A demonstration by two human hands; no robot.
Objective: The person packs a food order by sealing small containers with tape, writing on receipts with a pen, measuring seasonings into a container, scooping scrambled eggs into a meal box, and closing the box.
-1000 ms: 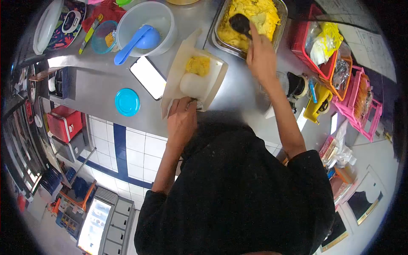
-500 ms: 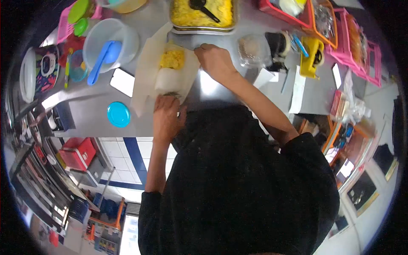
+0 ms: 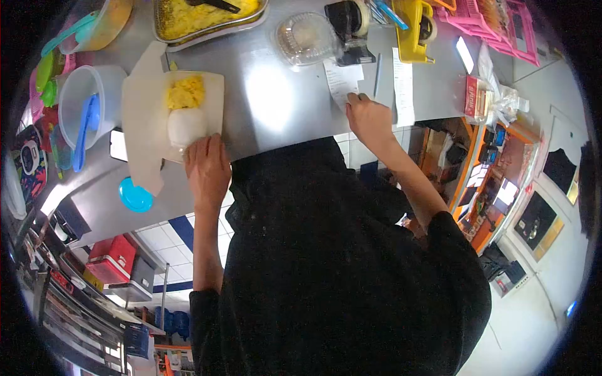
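Observation:
An open paper food box (image 3: 214,94) holds a yellow scrambled portion (image 3: 186,93) and a smooth white mound (image 3: 187,126). At the box's near edge rests my left hand (image 3: 207,164), its fingertips over the rim beside the mound; what they hold, if anything, is hidden. My right hand (image 3: 370,122) touches the lower end of a printed paper slip (image 3: 342,80) near the counter's front edge, fingers bent together. Behind the box stands a metal tray (image 3: 216,28) of yellow food, with a black spoon (image 3: 216,5) lying in it.
A clear plastic container (image 3: 306,39), a black tape roll (image 3: 346,17) and a yellow dispenser (image 3: 412,31) stand at the back. Another slip (image 3: 403,88) lies to the right. On the left are a white tub (image 3: 81,106), a phone (image 3: 118,145) and a blue lid (image 3: 135,195).
The black spoon has been let go in the tray. My right hand has moved from the tray, past the box, to the paper slip. The whole view has shifted right.

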